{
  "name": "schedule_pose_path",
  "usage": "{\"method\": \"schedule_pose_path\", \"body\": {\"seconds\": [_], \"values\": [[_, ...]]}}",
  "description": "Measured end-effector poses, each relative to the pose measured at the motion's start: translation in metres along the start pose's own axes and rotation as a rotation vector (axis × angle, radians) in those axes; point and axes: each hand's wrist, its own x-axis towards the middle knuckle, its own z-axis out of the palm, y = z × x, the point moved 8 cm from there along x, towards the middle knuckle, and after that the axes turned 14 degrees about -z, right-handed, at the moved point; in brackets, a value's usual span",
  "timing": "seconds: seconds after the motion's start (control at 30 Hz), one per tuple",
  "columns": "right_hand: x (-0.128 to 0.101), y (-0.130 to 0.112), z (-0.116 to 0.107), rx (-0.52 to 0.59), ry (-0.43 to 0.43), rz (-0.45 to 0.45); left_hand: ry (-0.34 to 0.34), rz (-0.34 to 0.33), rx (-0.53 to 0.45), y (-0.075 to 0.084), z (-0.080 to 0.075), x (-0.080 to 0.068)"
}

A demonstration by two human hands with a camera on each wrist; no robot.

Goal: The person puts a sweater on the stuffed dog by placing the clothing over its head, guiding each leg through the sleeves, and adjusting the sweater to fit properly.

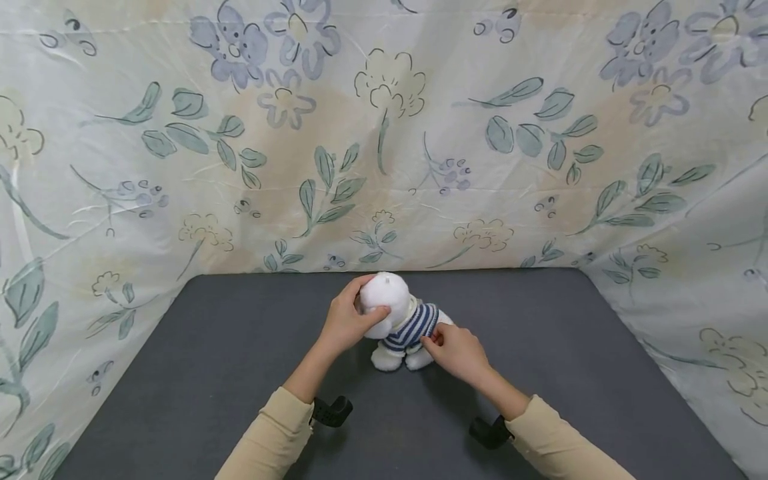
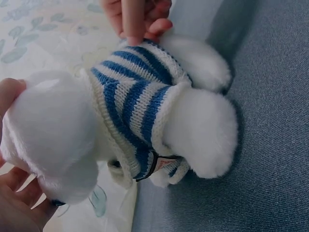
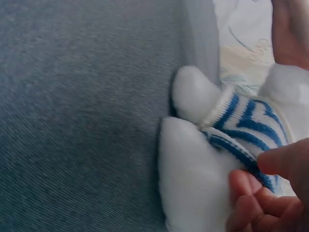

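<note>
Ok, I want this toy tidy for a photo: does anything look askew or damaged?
Nothing looks damaged. The plush toy stands on the grey table, its striped sweater whole. The left hand grips its head; the right hand pinches the sweater hem, which sits bunched there.

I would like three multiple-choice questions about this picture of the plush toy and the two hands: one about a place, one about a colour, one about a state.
1. Where does the plush toy stand?
A. on the dark grey surface
B. on a wooden shelf
C. in a basket

2. Which colours has the sweater?
A. red and black
B. blue and white
C. plain green

3. What does the right hand do?
A. lies flat, away from the toy
B. holds a pen
C. pinches the sweater's hem

Answers: 1 A, its feet rest on the grey surface; 2 B, the stripes show it; 3 C, its fingertips grip the hem while the left hand holds the head.
</note>
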Motion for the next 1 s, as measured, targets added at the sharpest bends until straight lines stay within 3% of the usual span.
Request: {"method": "schedule_pose_path", "body": {"seconds": [0.13, 0.57, 0.83, 1.0], "values": [[0.0, 0.001, 0.001, -0.02, 0.031, -0.003, -0.003, 0.012, 0.001, 0.001, 0.001, 0.0], [-0.011, 0.011, 0.004, -0.123, -0.007, -0.013, -0.023, 0.014, 0.0, 0.0, 0.001, 0.002], [-0.009, 0.01, 0.003, -0.092, 0.051, 0.001, -0.019, -0.002, 0.001, 0.0, 0.0, 0.001], [-0.006, 0.001, -0.008, -0.069, 0.151, -0.031, -0.028, 0.014, 0.012, 0.002, 0.0, 0.0]]}}
